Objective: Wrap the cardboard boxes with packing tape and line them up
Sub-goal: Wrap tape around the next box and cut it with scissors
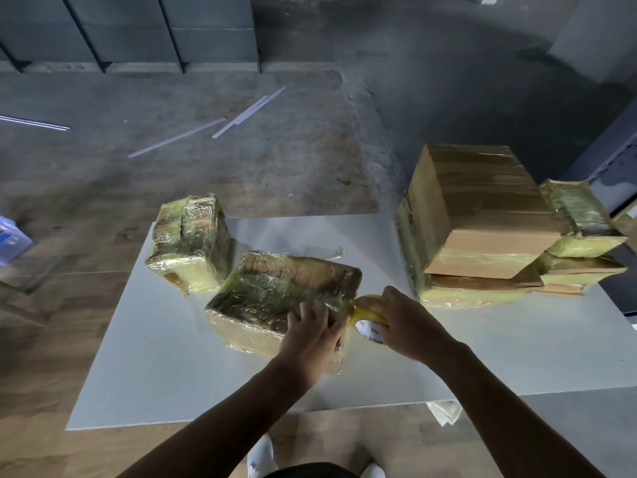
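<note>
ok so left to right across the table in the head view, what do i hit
small wrapped box → flat box under the left hand → tape roll in the right hand → stack of boxes

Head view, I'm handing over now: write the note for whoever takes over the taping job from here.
Now: left grip presses flat on the centre box, near its right end; right grip holds the tape roll against that box's right edge.
Done: a wrapped box stands behind it to the left on the table; the centre box is largely covered in tape.
Right side: a stack of boxes, some shiny with tape, piled rather than lined up.
Left to do: finish this wrap, then line the boxes up.
</note>
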`<action>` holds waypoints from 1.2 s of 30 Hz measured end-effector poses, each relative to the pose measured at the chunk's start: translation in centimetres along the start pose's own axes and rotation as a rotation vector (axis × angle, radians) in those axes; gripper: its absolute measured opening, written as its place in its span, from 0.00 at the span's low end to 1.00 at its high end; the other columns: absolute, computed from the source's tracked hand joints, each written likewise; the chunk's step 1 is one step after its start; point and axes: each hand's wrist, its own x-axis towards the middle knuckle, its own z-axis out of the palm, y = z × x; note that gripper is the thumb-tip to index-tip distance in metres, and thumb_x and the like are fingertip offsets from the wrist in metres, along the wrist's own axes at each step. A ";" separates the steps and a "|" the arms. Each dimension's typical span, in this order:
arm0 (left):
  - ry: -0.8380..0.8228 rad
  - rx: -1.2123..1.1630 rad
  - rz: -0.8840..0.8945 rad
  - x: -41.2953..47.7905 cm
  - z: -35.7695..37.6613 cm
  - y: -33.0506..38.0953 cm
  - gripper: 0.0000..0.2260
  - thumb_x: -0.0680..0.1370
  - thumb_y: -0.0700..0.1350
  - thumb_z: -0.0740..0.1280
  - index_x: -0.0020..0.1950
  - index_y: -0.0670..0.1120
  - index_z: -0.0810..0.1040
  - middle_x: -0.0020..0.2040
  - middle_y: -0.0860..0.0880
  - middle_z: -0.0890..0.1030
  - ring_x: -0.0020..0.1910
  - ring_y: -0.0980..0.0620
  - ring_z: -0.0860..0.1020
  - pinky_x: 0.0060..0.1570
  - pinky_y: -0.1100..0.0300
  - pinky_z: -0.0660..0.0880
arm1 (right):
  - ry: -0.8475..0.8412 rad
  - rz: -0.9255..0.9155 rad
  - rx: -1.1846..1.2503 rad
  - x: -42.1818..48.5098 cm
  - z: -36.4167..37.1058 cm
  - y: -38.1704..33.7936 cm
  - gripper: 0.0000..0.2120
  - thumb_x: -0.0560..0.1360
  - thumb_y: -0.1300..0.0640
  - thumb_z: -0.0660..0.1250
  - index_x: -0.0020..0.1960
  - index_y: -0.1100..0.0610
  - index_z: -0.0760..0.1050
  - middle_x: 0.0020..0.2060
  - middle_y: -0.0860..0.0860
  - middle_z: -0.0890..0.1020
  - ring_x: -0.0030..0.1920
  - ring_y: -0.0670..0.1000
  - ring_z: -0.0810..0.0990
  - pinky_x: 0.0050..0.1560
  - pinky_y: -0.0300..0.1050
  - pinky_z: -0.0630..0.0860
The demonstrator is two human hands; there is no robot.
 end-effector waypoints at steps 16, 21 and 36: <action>-0.054 0.006 0.042 1.0 -0.9 0.1 0.34 0.78 0.39 0.62 0.78 0.52 0.46 0.66 0.31 0.66 0.61 0.35 0.71 0.52 0.43 0.77 | -0.070 0.096 0.050 -4.9 2.4 3.2 0.22 0.75 0.42 0.61 0.68 0.37 0.61 0.57 0.49 0.74 0.54 0.54 0.78 0.52 0.49 0.76; -0.048 0.056 0.057 1.2 -0.9 0.5 0.32 0.79 0.38 0.58 0.79 0.49 0.46 0.65 0.30 0.65 0.60 0.35 0.71 0.52 0.43 0.76 | -0.193 0.143 0.010 -3.8 4.0 2.5 0.24 0.76 0.46 0.61 0.69 0.37 0.58 0.54 0.49 0.72 0.52 0.56 0.78 0.43 0.45 0.69; -0.200 0.271 0.129 2.6 -2.7 1.9 0.24 0.79 0.41 0.62 0.73 0.46 0.58 0.62 0.25 0.66 0.52 0.25 0.76 0.41 0.45 0.81 | -0.214 0.157 0.144 -1.2 6.9 1.9 0.30 0.75 0.53 0.64 0.72 0.38 0.56 0.53 0.51 0.69 0.51 0.54 0.75 0.43 0.42 0.66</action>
